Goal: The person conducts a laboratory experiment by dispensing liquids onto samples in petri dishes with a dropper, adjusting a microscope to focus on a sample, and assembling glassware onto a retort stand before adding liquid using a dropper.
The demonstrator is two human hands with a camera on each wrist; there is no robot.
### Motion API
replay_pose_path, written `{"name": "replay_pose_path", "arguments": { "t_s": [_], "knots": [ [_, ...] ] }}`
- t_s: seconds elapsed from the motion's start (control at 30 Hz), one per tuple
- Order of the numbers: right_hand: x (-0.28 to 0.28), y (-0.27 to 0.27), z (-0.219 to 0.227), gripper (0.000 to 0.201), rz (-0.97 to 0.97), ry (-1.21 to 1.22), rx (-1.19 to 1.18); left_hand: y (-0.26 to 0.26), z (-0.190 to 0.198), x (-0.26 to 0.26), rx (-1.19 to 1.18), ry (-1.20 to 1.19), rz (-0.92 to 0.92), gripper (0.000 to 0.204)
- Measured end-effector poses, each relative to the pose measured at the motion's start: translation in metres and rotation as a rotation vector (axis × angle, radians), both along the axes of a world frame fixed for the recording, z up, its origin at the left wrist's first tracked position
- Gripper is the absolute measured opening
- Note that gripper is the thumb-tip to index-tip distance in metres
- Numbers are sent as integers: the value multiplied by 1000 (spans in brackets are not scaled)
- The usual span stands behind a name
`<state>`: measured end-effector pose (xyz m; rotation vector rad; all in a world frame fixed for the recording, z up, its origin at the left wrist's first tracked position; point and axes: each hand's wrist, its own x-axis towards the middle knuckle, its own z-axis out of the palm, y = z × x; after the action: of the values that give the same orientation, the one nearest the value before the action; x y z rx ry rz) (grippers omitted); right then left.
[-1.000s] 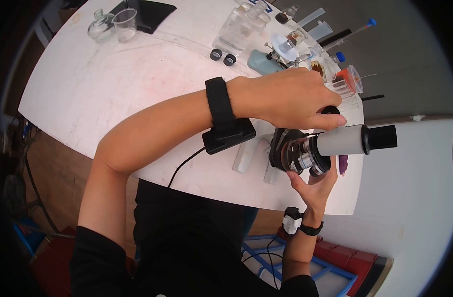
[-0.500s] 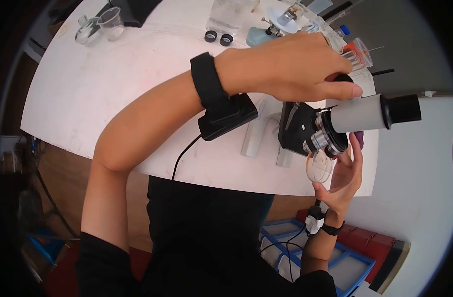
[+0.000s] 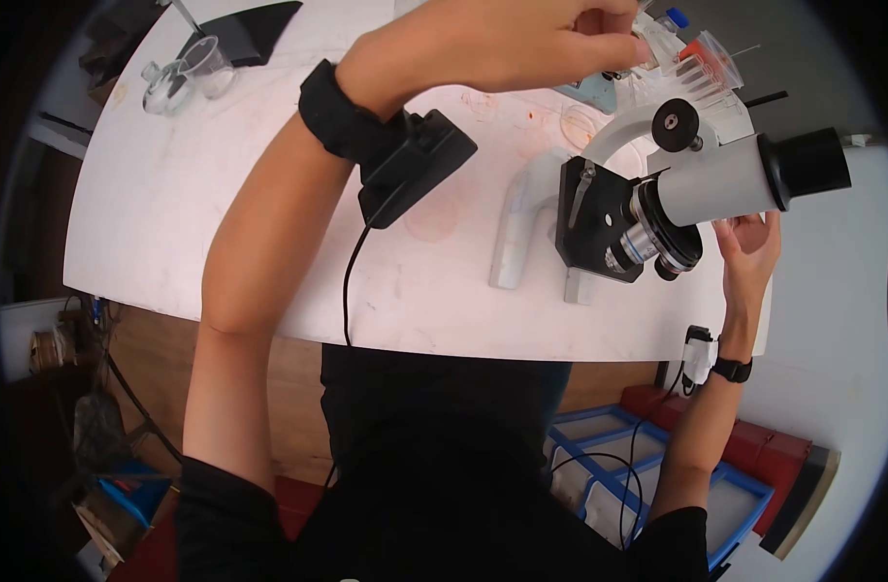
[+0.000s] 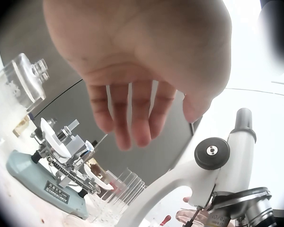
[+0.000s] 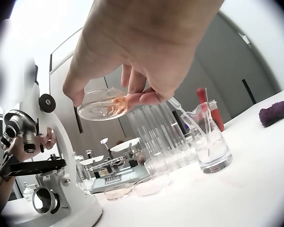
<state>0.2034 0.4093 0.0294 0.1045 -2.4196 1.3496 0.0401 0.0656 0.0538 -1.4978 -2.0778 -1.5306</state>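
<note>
A white microscope [image 3: 708,189] with a black eyepiece and black stage stands on the table. My left hand [image 3: 521,47] hovers above and to the left of its focus knob [image 3: 675,125], apart from it. In the left wrist view its fingers [image 4: 141,118] hang loosely with nothing between them. My right hand [image 3: 751,247] is beyond the eyepiece tube, which hides the dish it holds in the head view. The right wrist view shows thumb and fingers pinching a clear petri dish [image 5: 95,112] by its sides, above the table. Orange-brown bits [image 5: 117,106] lie inside it.
A pale green balance [image 4: 49,187] stands behind the microscope, near upright test tubes [image 5: 156,127]. A glass beaker [image 5: 213,150] with liquid and flat glass dishes [image 5: 117,191] are on the table. A purple cloth [image 5: 277,113] lies at the right. A plastic cup [image 3: 207,66] is far left.
My left hand has come off the microscope's focus knob and moved up and left. My right hand has carried the petri dish from beside the objectives away to the right.
</note>
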Motion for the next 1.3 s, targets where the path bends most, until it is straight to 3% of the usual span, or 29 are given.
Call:
{"name": "replay_pose_path", "arguments": {
  "t_s": [0.1,0.2,0.23,0.33,0.37,0.4,0.43,0.47,0.53,0.63,0.73,0.77,0.8,0.87,0.9,1.0,1.3],
  "knots": [
    [-29,3,-3,76,-29,-41,40,-7,-6,-10,59,13,1,21],
    [-59,11,-17,54,-128,-55,196,-7,-8,-20,-86,34,104,14],
    [-64,-18,-7,39,-19,107,260,-5,-13,-21,-53,29,91,15],
    [-86,-23,-13,45,146,50,347,8,-40,-33,-38,68,83,28],
    [-92,-26,-19,53,170,-19,104,12,-49,-34,-48,140,132,34],
    [-102,-23,-24,58,218,-64,12,14,-47,-33,-57,212,181,42],
    [-110,-20,-28,54,252,-92,-70,14,-46,-29,-161,90,155,67],
    [-116,-18,-31,51,286,-120,-151,15,-46,-28,-164,101,157,67],
    [-124,-31,-34,43,313,-82,-169,21,-54,-28,-134,87,152,73],
    [-129,-53,-33,34,195,-205,-189,26,-60,-27,-133,63,124,85],
    [-129,-62,-38,33,283,-172,-169,31,-67,-24,-123,49,119,94],
    [-130,-65,-36,42,199,-233,-160,32,-69,-23,-116,21,116,96],
    [-129,-69,-35,42,201,-228,-166,34,-71,-22,-110,-6,111,99],
    [-129,-74,-33,58,252,-141,5,38,-74,-21,-105,-26,110,101],
    [-133,-72,-35,73,226,-196,-40,40,-75,-21,-92,-51,105,103],
    [-141,-71,-42,71,304,-141,94,43,-77,-22,-97,-124,101,103],
    [-151,-80,-51,78,331,-139,137,41,-82,-22,-96,-110,150,101]
  ]
}}
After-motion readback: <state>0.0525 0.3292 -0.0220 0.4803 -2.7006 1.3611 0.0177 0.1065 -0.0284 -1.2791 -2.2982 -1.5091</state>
